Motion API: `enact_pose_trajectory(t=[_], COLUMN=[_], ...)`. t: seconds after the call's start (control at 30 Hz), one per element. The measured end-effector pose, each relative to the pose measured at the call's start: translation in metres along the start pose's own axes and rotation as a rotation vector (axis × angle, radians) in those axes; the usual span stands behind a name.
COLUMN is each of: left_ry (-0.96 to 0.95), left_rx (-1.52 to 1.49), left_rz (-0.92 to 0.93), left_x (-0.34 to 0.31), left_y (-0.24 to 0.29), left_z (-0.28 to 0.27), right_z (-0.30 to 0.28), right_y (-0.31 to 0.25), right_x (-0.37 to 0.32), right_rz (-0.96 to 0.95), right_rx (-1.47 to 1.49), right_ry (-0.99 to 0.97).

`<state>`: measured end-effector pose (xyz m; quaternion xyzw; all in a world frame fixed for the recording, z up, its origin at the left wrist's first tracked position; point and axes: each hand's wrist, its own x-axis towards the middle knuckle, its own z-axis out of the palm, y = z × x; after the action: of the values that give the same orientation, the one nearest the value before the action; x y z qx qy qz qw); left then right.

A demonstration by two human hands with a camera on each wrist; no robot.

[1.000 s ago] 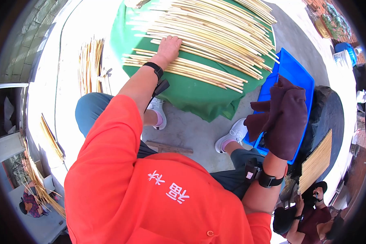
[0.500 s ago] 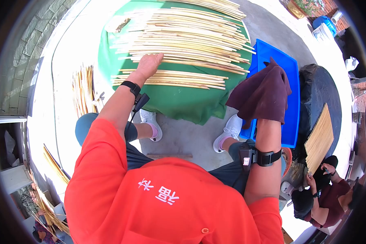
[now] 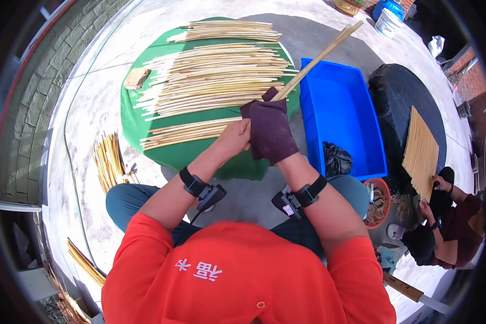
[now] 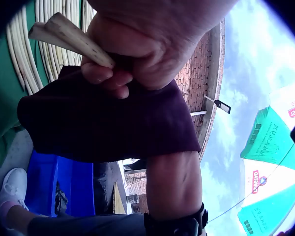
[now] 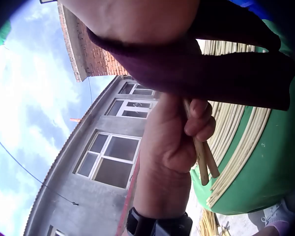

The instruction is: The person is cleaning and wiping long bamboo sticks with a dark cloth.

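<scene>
My left hand (image 3: 235, 137) grips the near ends of a few long bamboo sticks (image 3: 318, 56) that slant up and to the right over the table. In the left wrist view those stick ends (image 4: 64, 32) jut from my curled fingers. My right hand (image 3: 270, 129) holds a dark maroon cloth (image 3: 272, 121) wrapped round the same sticks just beyond my left hand. The cloth (image 4: 103, 123) hangs below my left fist. In the right wrist view my left hand (image 5: 179, 140) pinches the sticks (image 5: 204, 162) under the cloth (image 5: 231, 69).
A round table under a green cover (image 3: 197, 154) carries several rows of bamboo sticks (image 3: 216, 73). A blue tub (image 3: 343, 116) stands to its right. More sticks (image 3: 109, 159) lie on the ground at left. Another person (image 3: 443, 216) crouches by a bamboo mat (image 3: 420, 151) at right.
My left hand has left the sticks on the table and lifted a few. My right hand brought the cloth from over the blue tub to wrap them.
</scene>
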<state>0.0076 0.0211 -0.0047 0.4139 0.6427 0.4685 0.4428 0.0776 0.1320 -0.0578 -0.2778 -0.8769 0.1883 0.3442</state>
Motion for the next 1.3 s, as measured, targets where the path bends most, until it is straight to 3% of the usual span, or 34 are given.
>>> enact_pose_trajectory(t=[0.07, 0.1, 0.17, 0.2, 0.27, 0.33, 0.4, 0.47, 0.57, 0.63, 0.7, 0.8, 0.83, 0.93, 0.97, 1.03, 1.07, 1.13, 1.17, 1.2, 1.23, 1.27, 1.3], left_ry=[0.007, 0.048, -0.003, -0.037, -0.118, -0.236, -0.335, -0.435, -0.512, -0.408, -0.228, -0.204, -0.214, -0.269, -0.316, -0.338, -0.313, -0.069, -0.023, 0.007, -0.085, -0.182, -0.138], left_rx=[0.008, 0.008, 0.105, 0.203, 0.164, 0.131, 0.08, -0.023, -0.069, -0.105, -0.197, -0.336, -0.34, -0.298, -0.265, -0.166, -0.098, 0.481, 0.508, 0.516, 0.61, 0.698, 0.634], left_rz=[-0.007, -0.03, -0.026, -0.032, -0.065, -0.124, -0.196, -0.313, -0.442, -0.431, -0.383, -0.155, -0.145, -0.177, -0.173, -0.145, -0.126, 0.694, 0.721, 0.716, 0.609, 0.496, 0.491], left_x=[-0.005, -0.009, -0.017, -0.022, -0.035, -0.054, -0.079, -0.103, -0.131, -0.145, -0.151, -0.131, -0.119, -0.075, -0.061, -0.041, -0.035, -0.031, -0.041, -0.046, -0.049, -0.055, -0.066], left_y=[0.005, 0.008, 0.015, 0.016, 0.012, 0.01, 0.002, -0.008, -0.014, -0.013, -0.015, -0.006, -0.002, 0.005, 0.003, 0.001, -0.001, 0.001, 0.01, 0.019, 0.024, 0.03, 0.043], left_z=[0.033, 0.043, 0.044, 0.041, 0.032, 0.017, -0.005, -0.036, -0.092, -0.119, -0.131, -0.11, -0.096, -0.037, -0.018, 0.017, 0.029, 0.037, 0.033, 0.026, 0.018, 0.011, 0.006], right_z=[-0.055, -0.062, -0.078, -0.084, -0.096, -0.105, -0.143, -0.17, -0.202, -0.224, -0.209, -0.176, -0.151, -0.114, -0.11, -0.108, -0.112, -0.124, -0.129, -0.136, -0.141, -0.143, -0.144], right_y=[-0.049, -0.04, -0.019, -0.018, -0.021, 0.007, 0.023, 0.038, 0.067, 0.084, 0.083, 0.056, 0.042, 0.0, -0.016, -0.048, -0.052, -0.051, -0.055, -0.06, -0.064, -0.063, -0.062], right_x=[0.002, 0.005, 0.017, 0.019, 0.024, 0.037, 0.046, 0.052, 0.037, 0.03, 0.02, 0.002, 0.035, 0.021, 0.02, 0.022, 0.025, 0.029, 0.031, 0.034, 0.035, 0.035, 0.033], right_rz=[0.752, 0.75, 0.153, 0.156, 0.577, 0.491, 0.806, 0.815, 0.713, 0.631, 0.508, 0.141, 0.011, -0.398, -0.417, -0.171, -0.207, -0.023, -0.051, -0.04, -0.023, -0.039, -0.242], right_rx=[1.164, 1.155, -0.374, -0.383, 0.927, 0.919, 1.245, 1.103, 0.999, -0.595, -0.693, -1.01, -1.114, -1.414, -1.408, -0.346, -0.332, -0.152, -0.14, -0.116, -0.088, -0.077, -0.434], right_ry=[0.288, 0.31, 0.049, 0.059, 0.39, 0.477, 0.582, 0.695, 0.794, 0.297, 0.275, 0.244, 0.238, 0.232, 0.242, -0.026, -0.025, -0.238, -0.245, -0.025, 0.195, 0.189, 0.045])
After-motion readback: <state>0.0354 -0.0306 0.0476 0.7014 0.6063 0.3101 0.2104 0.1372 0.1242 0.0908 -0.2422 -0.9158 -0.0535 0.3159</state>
